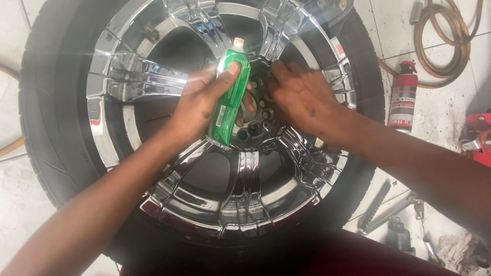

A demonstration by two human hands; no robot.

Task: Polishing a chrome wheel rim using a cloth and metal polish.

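A: Surface, room?

B: A white tiled floor (440, 110) is showing around everything, dirty, with dark specks (workshop-looking). A tyre (48, 112) is lying flat on it, filling most of the view.

A: Other stuff around?

B: A red and grey spray can (403, 97) is lying on the floor right of the tyre. A coiled tan hose (444, 38) is sitting above it, top right. A red piece of equipment (480, 135) is poking in at the right edge. Dark metal tools (386, 209) are lying bottom right, near the tyre. Nothing is blocking the hands; glare is washing over the spokes.

A: Main items?

B: A chrome wheel rim (225, 197) is sitting in the tyre, shiny, multi-spoke, with lug holes ringing the hub. A green tube (231, 97) with a pale threaded nozzle, uncapped, is being held over the hub, nozzle pointing away from the person.

A: Hands?

B: The left hand (202, 105) is wrapping closed around the green tube, thumb pressing on its upper part. The right hand (302, 94) is resting on the hub just beside the tube, fingers curled down; whether it's pinching anything, can't tell.
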